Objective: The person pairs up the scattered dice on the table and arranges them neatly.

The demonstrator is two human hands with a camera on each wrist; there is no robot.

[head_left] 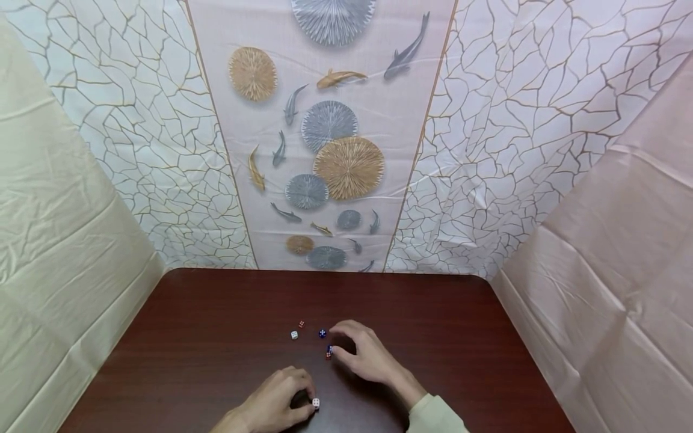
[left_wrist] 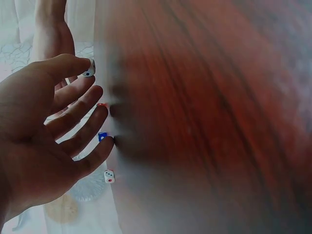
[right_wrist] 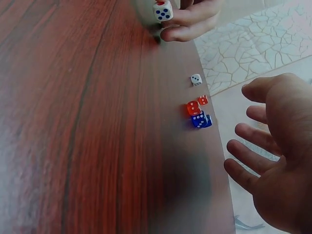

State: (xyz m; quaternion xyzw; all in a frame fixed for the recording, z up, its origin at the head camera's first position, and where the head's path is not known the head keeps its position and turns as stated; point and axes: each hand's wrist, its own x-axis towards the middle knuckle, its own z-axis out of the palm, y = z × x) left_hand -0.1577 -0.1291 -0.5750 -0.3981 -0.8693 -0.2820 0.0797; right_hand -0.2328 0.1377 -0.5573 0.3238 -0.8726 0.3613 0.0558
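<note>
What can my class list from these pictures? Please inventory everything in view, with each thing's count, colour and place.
Table: 1, dark reddish brown, across the lower part of the head view
Patterned cloth: 1, pale with grey and gold prints, behind the table
Plain cloths: 2, cream and pinkish, left and right of the table
White dice: 2, white, one loose on the table, one pinched by the left hand
Blue dice: 2, blue, on the table by the right hand
Red dice: 2, red, one near the loose white die, one right beside a blue die
Sleeve: 1, pale green, on the right forearm
Left hand: 1, bare, nearer the wearer than the loose dice
Right hand: 1, bare, beside the blue dice
</note>
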